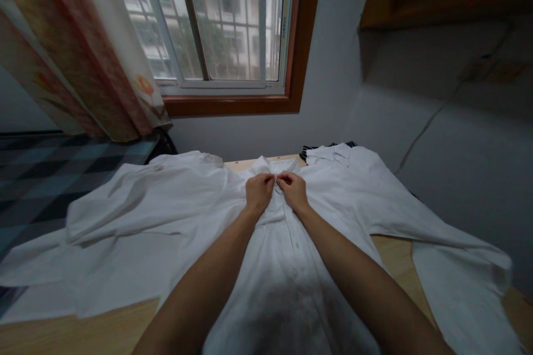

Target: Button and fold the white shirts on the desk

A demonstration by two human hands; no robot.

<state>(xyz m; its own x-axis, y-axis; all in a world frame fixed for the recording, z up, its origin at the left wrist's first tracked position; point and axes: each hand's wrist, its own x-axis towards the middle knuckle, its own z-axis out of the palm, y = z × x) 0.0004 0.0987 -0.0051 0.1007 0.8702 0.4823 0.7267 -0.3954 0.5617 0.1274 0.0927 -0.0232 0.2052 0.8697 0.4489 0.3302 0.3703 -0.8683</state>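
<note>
Before me, the central white shirt (264, 272) lies front-up, apparently exposing the placket (292, 230); left hand (259, 191) and right hand (295, 189) pinch it near the collar (287, 165), presumably for control.

You face a brown-framed, daylit window (227, 28) at top centre in a pale wall (339, 61); a flowered curtain (83, 39) hangs upper left, a shelf (433, 8) upper right, and the wooden desk (100, 324) shows lower left.

free: air above white shirt (275, 266) | blocked: wall (233, 136) beyond table (83, 328), shelf (416, 14) upper right
</note>
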